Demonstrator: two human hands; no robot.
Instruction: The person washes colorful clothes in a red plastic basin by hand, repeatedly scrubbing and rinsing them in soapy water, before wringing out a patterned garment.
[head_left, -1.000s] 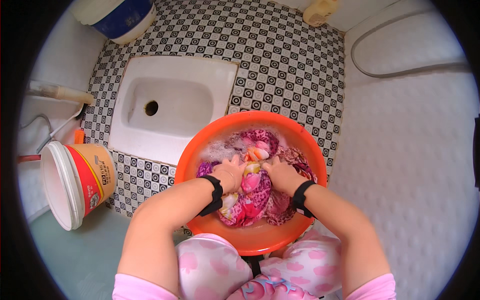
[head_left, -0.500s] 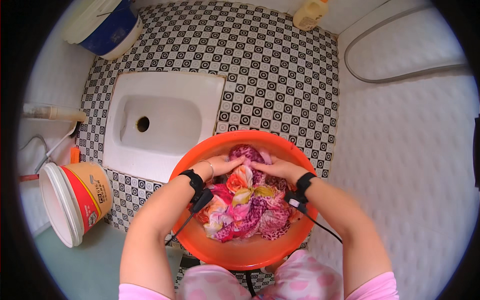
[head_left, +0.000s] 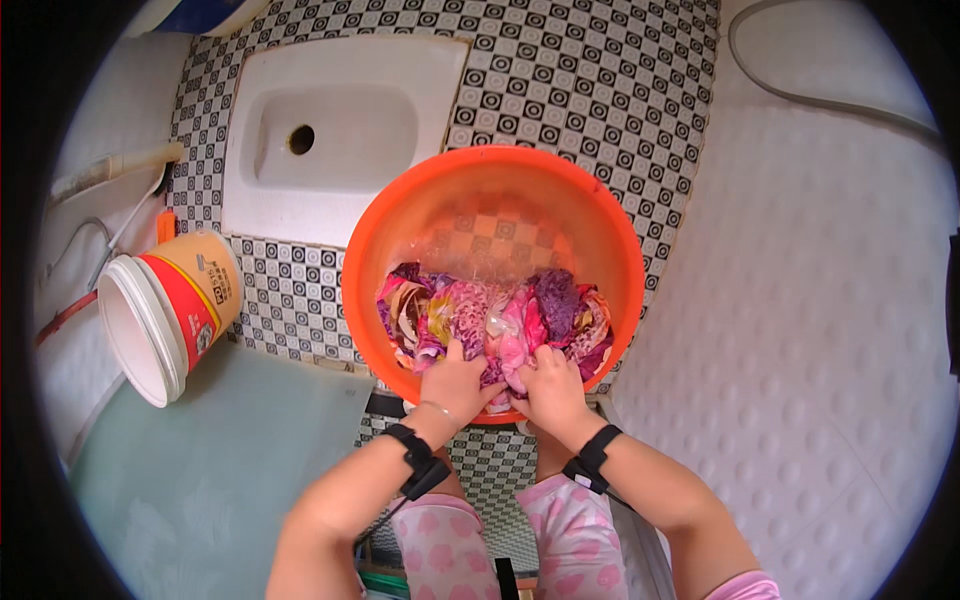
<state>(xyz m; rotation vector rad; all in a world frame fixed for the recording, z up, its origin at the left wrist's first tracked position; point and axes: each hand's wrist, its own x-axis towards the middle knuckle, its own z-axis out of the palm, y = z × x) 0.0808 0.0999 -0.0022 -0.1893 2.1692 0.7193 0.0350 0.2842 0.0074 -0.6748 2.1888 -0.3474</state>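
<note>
An orange plastic basin [head_left: 632,250] stands in front of me with shallow water showing in its far half. Wet, patterned cloth [head_left: 470,315] in pink, purple and yellow lies bunched across the near half. At the near rim, my left hand [head_left: 458,390] has its fingers curled into the cloth. My right hand [head_left: 553,392] sits close beside it, gripping a pink bunch of the same cloth. Folds hide some of the fingertips. A black strap with a small box is on each wrist.
Beyond the basin to the left is a white squat toilet [head_left: 235,200] set in black-and-white tile [head_left: 560,90]. A tipped beige-and-red bucket [head_left: 190,300] lies at the left. A grey hose [head_left: 790,97] hangs along the white right wall [head_left: 780,300].
Both hands have come from the basin's far side to its near rim, with the cloth bunched toward me. Water now shows in the far half. The view has shifted too.
</note>
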